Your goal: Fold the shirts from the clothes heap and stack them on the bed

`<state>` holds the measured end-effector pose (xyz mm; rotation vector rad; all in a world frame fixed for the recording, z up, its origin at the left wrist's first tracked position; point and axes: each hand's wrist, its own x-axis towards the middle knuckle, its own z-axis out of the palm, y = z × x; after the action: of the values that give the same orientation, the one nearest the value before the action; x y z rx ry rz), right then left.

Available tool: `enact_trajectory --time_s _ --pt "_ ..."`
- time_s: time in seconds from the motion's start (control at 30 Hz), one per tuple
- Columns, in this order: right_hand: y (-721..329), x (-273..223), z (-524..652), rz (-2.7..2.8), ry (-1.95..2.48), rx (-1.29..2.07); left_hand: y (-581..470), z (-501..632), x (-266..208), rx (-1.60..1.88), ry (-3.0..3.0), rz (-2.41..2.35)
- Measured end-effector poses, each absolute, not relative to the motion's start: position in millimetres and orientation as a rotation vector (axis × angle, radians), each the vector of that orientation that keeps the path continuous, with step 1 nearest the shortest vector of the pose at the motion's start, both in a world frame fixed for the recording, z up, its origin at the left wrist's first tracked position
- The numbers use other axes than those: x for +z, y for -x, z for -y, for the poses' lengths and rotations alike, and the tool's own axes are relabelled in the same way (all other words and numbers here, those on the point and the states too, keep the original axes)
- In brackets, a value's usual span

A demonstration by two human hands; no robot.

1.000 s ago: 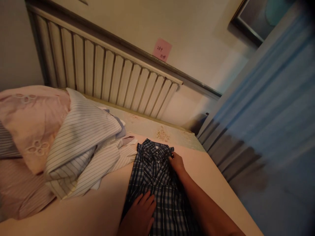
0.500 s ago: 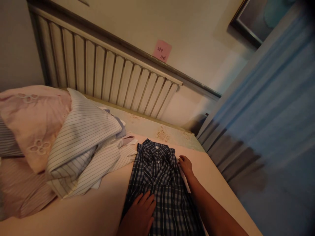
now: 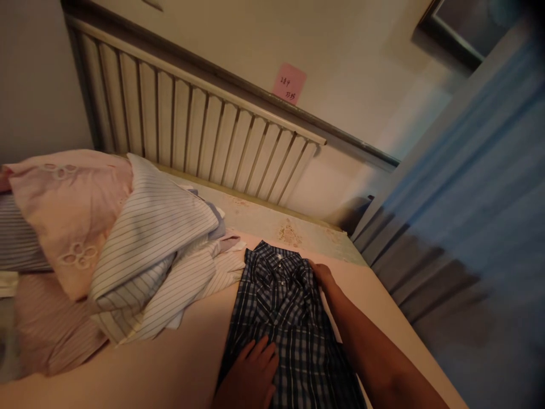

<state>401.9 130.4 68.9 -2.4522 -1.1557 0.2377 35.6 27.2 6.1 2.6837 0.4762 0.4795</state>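
Observation:
A dark blue plaid dress point(image 3: 293, 341) with a collar and small buttons lies face up on the bed, its collar end away from me. My left hand point(image 3: 258, 363) rests on its front below the bodice, fingers stretched and lying flat. At the dress's right shoulder edge is my right hand point(image 3: 323, 277), its fingers closed at the fabric's border and partly hidden by it. A narrow white strip point(image 3: 333, 321) shows along the dress's right side, beside my forearm.
To the left lies a heap of clothes, with a striped garment point(image 3: 149, 227) and a pink embroidered one point(image 3: 80, 199). A white radiator point(image 3: 204, 136) stands behind the bed point(image 3: 170, 363). A blue curtain point(image 3: 477, 227) hangs on the right. A pink note point(image 3: 289, 83) is on the wall.
My right hand has moved in from beside the dress to its shoulder edge. My left hand stays flat on the front. The view has shifted slightly.

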Motion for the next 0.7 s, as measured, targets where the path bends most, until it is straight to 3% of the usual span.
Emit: enact_trajectory --time_s 0.43,0.7 --pt "-420 54 -175 1.068 2.286 0.362 -51 -35 -32 0.393 -2.787 -0.479" --pt "-420 59 -112 0.971 2.169 0.428 -44 -33 -29 0.494 -2.841 -0.488"
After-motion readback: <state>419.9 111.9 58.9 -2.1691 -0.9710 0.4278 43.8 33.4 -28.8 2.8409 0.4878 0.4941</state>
